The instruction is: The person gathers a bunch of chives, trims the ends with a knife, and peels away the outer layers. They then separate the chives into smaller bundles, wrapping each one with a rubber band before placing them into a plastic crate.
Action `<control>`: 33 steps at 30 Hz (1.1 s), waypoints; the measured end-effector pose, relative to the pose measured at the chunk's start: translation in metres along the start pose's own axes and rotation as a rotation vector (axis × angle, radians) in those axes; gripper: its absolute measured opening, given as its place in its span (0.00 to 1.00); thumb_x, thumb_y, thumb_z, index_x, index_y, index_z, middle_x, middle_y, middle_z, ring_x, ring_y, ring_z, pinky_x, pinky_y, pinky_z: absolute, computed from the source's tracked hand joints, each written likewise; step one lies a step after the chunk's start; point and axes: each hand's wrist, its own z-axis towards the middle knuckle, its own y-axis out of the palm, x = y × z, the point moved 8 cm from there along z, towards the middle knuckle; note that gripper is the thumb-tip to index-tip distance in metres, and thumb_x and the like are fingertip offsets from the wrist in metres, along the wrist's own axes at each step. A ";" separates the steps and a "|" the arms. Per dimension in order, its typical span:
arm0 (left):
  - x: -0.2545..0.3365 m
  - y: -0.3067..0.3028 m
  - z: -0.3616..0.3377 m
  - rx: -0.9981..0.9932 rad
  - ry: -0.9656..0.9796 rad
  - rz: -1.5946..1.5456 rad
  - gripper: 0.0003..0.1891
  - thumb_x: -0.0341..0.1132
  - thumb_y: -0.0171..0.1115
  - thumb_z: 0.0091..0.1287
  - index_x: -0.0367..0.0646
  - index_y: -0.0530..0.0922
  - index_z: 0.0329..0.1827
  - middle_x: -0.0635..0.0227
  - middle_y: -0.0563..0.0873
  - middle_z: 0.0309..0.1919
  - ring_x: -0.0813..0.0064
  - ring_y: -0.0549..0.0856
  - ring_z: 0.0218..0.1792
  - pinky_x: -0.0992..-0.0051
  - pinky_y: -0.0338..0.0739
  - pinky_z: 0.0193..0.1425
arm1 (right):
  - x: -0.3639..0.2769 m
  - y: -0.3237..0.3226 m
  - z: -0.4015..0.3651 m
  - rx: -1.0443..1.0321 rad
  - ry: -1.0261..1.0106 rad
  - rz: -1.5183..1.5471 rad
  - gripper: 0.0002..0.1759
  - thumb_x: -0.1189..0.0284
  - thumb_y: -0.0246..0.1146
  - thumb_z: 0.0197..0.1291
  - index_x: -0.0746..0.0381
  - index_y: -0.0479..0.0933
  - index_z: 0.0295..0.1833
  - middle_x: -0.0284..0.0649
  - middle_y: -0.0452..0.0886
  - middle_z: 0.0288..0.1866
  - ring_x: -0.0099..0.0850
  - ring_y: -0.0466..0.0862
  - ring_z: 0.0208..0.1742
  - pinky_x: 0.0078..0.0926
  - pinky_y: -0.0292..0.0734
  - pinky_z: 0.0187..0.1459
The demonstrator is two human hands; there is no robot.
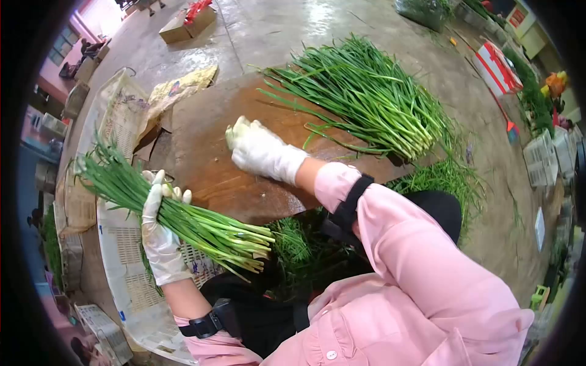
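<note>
– Concrete floor, wet and grey, all round. What sits on it?

– A brown wooden board, right in front of the person in pink sleeves. On the far right part of the board lies a big pile of green onions, white ends toward the person.

– And the hands?

– Both in white gloves, well apart. The left hand is off the board's left edge, wrapped round a bunch of green onions; the leaf tips fan out to the left, and the pale root ends point toward the board's near edge.

– The other one?

– The right hand rests on the middle of the board with its fingers curled in. Whether it grips anything I cannot tell.

– Anything else near?

– A white plastic crate left of the board, under the held bunch. Loose green scraps lie past the board's right edge. A cardboard box stands on the floor well beyond the board.
</note>
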 end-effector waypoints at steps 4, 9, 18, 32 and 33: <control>0.004 -0.002 0.034 0.065 -0.004 0.075 0.24 0.35 0.66 0.72 0.38 0.77 0.69 0.73 0.85 0.44 0.74 0.84 0.49 0.62 0.81 0.67 | -0.122 -0.014 -0.124 -0.146 -0.468 0.405 0.15 0.68 0.62 0.59 0.63 0.83 0.49 0.49 0.85 0.48 0.43 0.87 0.45 0.43 0.82 0.51; -0.054 0.037 0.117 -0.095 -0.158 -0.012 0.21 0.33 0.66 0.72 0.35 0.79 0.65 0.62 0.86 0.56 0.64 0.84 0.58 0.54 0.79 0.71 | -0.075 -0.053 -0.225 -0.969 -0.012 0.297 0.06 0.70 0.64 0.59 0.52 0.87 0.33 0.34 0.89 0.33 0.38 0.91 0.35 0.39 0.84 0.28; -0.122 0.051 0.203 -0.036 -0.060 0.818 0.26 0.36 0.79 0.61 0.31 0.79 0.57 0.56 0.89 0.47 0.66 0.90 0.42 0.68 0.87 0.46 | 0.062 -0.018 -0.392 -1.406 0.623 -0.038 0.15 0.64 0.57 0.70 0.53 0.87 0.52 0.43 0.88 0.55 0.42 0.89 0.51 0.42 0.84 0.47; -0.041 0.173 -0.068 -0.785 0.867 1.753 0.25 0.26 0.59 0.69 0.35 0.75 0.71 0.53 0.82 0.65 0.59 0.78 0.69 0.66 0.69 0.76 | 0.066 -0.026 -0.464 -1.569 1.443 0.697 0.17 0.60 0.63 0.70 0.60 0.88 0.52 0.38 0.92 0.49 0.34 0.91 0.45 0.33 0.86 0.44; -0.050 0.174 -0.081 -0.796 0.822 1.802 0.23 0.27 0.61 0.70 0.34 0.77 0.69 0.54 0.84 0.63 0.61 0.80 0.67 0.65 0.69 0.76 | 0.057 0.008 -0.524 -1.845 1.500 0.761 0.16 0.63 0.66 0.67 0.60 0.88 0.54 0.40 0.92 0.49 0.37 0.92 0.47 0.35 0.86 0.46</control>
